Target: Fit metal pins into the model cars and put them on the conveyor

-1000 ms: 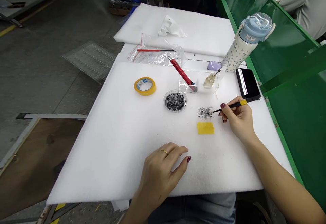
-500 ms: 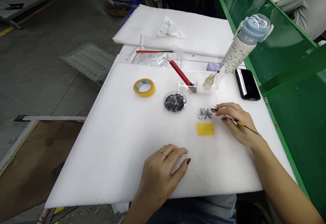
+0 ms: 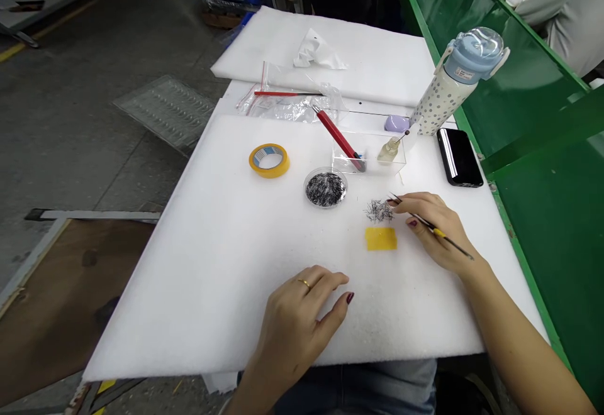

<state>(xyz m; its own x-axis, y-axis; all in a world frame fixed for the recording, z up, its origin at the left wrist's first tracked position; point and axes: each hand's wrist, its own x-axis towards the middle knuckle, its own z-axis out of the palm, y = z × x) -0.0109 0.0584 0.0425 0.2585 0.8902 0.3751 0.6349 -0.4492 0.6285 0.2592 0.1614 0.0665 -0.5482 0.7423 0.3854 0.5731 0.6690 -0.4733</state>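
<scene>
My right hand (image 3: 436,229) pinches a thin, dark, pen-like tool with a yellow band (image 3: 438,233), its fine tip pointing left. I cannot make out whether it is a brush or tweezers. Beside those fingertips lies a loose heap of short black fibres (image 3: 379,210) on the white foam board (image 3: 212,264). Just below the heap is a yellow tape piece (image 3: 381,239). Nearer to me, my left hand (image 3: 302,317) rests open on the board, thumb apart from the fingers and nothing held. A round clear dish (image 3: 325,189) full of similar black fibres is farther back.
A yellow tape roll (image 3: 268,161) lies left of the dish. Behind are a clear box (image 3: 368,165) with a small bottle (image 3: 388,149) and a red-handled knife (image 3: 337,137). On the right stand a spotted drink bottle (image 3: 443,91) and a phone (image 3: 460,157), beside a green partition (image 3: 542,170).
My right hand has shifted slightly left with the tool, bringing its fingertips to the edge of the fibre heap. My left hand stays in place.
</scene>
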